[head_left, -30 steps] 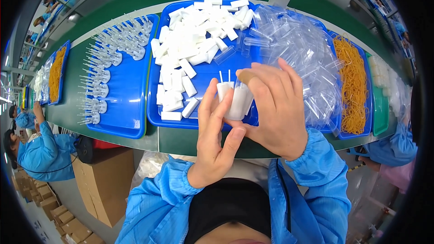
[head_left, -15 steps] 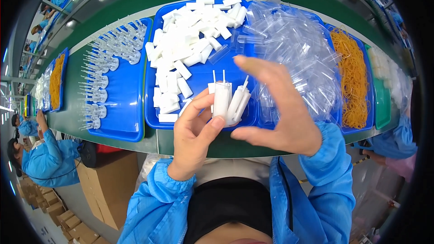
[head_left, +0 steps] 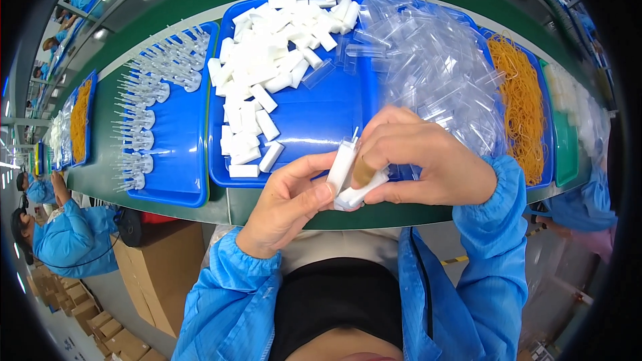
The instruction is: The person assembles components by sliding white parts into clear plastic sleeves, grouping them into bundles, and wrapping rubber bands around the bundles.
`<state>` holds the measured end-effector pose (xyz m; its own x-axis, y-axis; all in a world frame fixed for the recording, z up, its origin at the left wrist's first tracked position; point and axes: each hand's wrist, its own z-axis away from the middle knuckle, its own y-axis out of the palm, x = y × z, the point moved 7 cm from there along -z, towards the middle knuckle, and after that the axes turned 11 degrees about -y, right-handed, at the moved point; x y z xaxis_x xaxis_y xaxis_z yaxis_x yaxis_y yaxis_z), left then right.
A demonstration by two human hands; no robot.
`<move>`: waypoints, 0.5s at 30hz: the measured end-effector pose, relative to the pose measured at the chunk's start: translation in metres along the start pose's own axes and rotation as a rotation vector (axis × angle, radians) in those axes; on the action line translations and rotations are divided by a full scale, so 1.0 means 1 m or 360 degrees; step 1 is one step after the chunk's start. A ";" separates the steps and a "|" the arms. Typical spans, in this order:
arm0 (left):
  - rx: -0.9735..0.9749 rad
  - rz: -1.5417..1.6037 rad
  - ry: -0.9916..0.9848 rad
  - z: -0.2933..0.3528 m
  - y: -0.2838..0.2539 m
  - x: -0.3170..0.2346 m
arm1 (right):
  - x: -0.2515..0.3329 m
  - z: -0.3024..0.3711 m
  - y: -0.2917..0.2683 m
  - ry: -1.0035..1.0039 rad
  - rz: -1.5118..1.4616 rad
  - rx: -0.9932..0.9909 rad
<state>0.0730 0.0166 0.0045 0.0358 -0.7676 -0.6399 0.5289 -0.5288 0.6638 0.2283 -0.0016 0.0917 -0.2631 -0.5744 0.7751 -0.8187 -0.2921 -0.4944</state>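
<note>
In front of my body, my left hand (head_left: 287, 204) grips an assembly of white foam blocks (head_left: 342, 166) set on a clear plastic piece, with a thin clear prong poking out at its top. Its thumb presses on the near side. My right hand (head_left: 428, 164) is curled over the right part of the same assembly, thumb below and fingers above. Those fingers hide much of it; whether a clear sleeve is also between them I cannot tell. Just beyond is a blue tray (head_left: 321, 117) with loose white foam blocks (head_left: 267, 60).
Right of that tray lies a heap of clear plastic sleeves (head_left: 435, 60), then a tray of yellow rubber bands (head_left: 515, 107). On the left, another blue tray (head_left: 177, 134) carries clear pronged pieces (head_left: 137, 124). A cardboard box (head_left: 157, 274) stands below the table edge; a co-worker (head_left: 67, 227) sits far left.
My right hand, spread wide before, has come in and closed on the assembly. The assembly has tilted to the right and sits slightly lower, and my left hand has shifted with it.
</note>
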 end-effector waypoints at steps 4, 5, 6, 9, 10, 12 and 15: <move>0.0027 -0.0037 0.0011 -0.004 0.003 0.003 | 0.005 0.003 0.001 -0.0045 0.0135 0.0040; 0.0042 -0.0038 -0.0002 -0.005 0.004 0.005 | 0.007 0.004 0.003 -0.0027 0.0181 0.0023; -0.0028 -0.0129 0.0088 -0.004 0.001 0.003 | 0.008 0.004 0.003 -0.0005 0.0229 0.0005; -0.0166 -0.0240 0.0248 -0.004 0.001 -0.003 | 0.016 0.006 -0.007 -0.0029 0.0517 -0.0289; -0.0271 -0.0255 0.0344 -0.002 -0.003 -0.007 | 0.020 0.009 -0.010 0.0002 0.0522 -0.0293; -0.0370 -0.0316 0.0382 0.001 -0.010 -0.009 | 0.030 0.025 -0.036 0.0299 0.0895 -0.0451; -0.0515 -0.0723 0.0714 0.005 -0.007 -0.018 | 0.041 0.057 -0.023 0.0493 0.1137 -0.0319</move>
<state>0.0646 0.0326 0.0135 0.0610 -0.2371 -0.9696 0.7967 -0.5737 0.1904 0.2652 -0.0627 0.1123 -0.8637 -0.3239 0.3862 -0.4670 0.2257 -0.8550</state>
